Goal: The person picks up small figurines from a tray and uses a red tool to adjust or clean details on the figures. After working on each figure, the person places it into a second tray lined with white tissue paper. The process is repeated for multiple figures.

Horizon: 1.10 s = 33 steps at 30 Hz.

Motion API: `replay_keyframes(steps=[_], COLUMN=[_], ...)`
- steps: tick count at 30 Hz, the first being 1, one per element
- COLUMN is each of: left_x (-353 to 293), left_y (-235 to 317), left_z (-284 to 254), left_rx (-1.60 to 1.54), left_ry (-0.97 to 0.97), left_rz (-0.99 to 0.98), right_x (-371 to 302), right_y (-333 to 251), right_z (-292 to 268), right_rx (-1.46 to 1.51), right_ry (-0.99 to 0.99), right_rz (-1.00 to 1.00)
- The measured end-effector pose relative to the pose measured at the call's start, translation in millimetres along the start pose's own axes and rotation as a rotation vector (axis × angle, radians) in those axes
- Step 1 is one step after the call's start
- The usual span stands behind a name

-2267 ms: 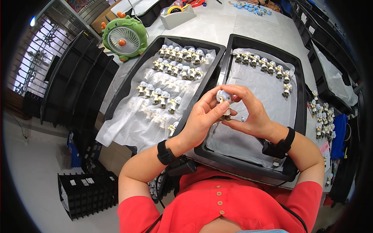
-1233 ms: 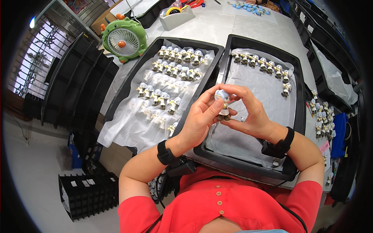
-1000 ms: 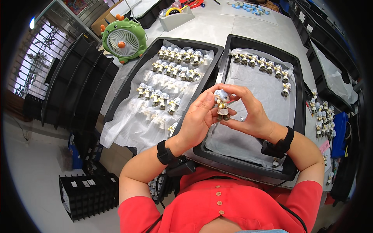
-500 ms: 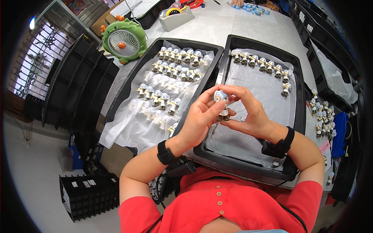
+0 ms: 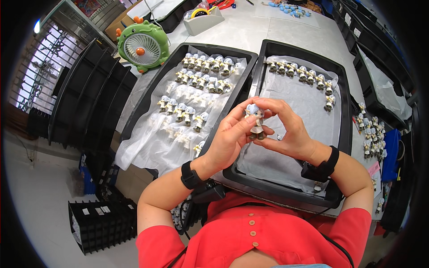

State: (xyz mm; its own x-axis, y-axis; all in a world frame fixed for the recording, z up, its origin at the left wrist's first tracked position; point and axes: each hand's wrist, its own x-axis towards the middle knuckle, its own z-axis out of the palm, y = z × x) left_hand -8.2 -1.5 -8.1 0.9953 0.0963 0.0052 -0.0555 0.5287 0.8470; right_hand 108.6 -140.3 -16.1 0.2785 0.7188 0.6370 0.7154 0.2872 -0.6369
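A small figurine (image 5: 257, 121) with pale blue hair, a white outfit and dark boots stands upright between my two hands. My left hand (image 5: 232, 134) is closed round its left side, the thumb across its body. On the other side my right hand (image 5: 289, 131) curves round with a fingertip at its head and the thumb near its boots. Both hands are over the right black tray (image 5: 263, 179), lined with white tissue. A row of matching figurines (image 5: 301, 73) runs along its far side and bends down the right.
At the left, another black tray (image 5: 132, 117) bears rows of figurines, some under tissue. Loose figurines (image 5: 373, 136) crowd the table's right side by a blue container (image 5: 392, 154). A green fan (image 5: 142, 47) and a tape dispenser (image 5: 203, 22) stand at the back.
The figurine has turned slightly in my fingers, so more of its front shows. My hands keep nearly the same place. Another person's hand at the far edge has gone from view.
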Motion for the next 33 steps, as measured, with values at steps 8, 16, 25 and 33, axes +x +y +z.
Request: replay_keyframes(steps=[8,16,25,33], left_x=[0.6,0.8,1.0,0.6], left_y=[2.0,2.1,0.5,0.8], left_z=[1.1,1.2,-0.2,0.7], left_rx=[-0.041,-0.03,-0.026,-0.013], left_ry=[-0.032,-0.03,-0.018,-0.009], left_rz=[-0.014,-0.015,-0.021,-0.032], right_x=[0.2,0.5,1.1,0.8], right_y=[-0.1,0.0,-1.5,-2.2], right_z=[-0.8,-0.9,-1.6,-1.9], right_rx=[-0.004,-0.002,0.004,0.021], right_ry=[-0.009,-0.014,-0.023,-0.031], right_rz=[-0.009,-0.007,-0.006,0.0])
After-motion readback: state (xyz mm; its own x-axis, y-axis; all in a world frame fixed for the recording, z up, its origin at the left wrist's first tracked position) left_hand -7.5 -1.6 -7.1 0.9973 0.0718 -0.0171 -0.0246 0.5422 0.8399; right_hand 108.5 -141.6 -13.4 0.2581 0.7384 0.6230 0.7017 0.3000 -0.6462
